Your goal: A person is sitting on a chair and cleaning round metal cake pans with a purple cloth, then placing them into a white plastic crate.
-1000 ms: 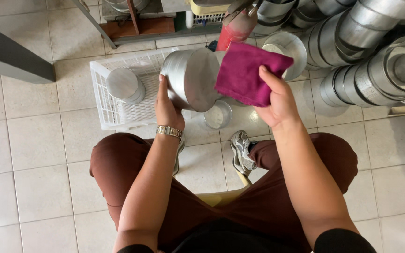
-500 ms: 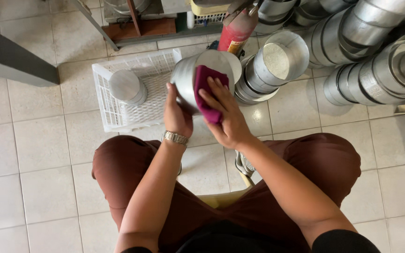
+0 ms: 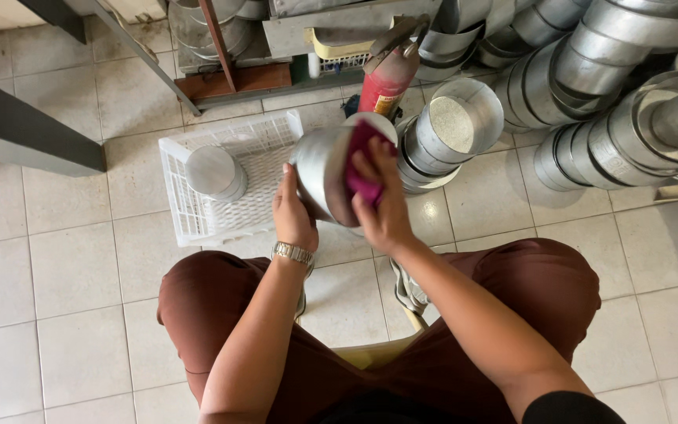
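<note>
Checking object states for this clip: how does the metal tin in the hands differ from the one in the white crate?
The held tin is off the floor, tipped on its side, gripped by the left hand; the crate tin sits flat in the white crate, untouched. The held tin has a magenta cloth pressed into it by the right hand; the crate tin has none. Both are round, dull silver metal.

A dull, brushed-metal round tin (image 3: 325, 177) and a soft magenta cloth (image 3: 361, 161) — matt against matt. The white basket (image 3: 233, 180) is latticed plastic, holding another grey metal tin (image 3: 215, 173). Stacked metal tins (image 3: 590, 94) show a worn, satin sheen. The pale floor tiles (image 3: 72, 267) are smooth and faintly glossy — the red spray bottle (image 3: 390, 78) is shiny plastic.
</note>
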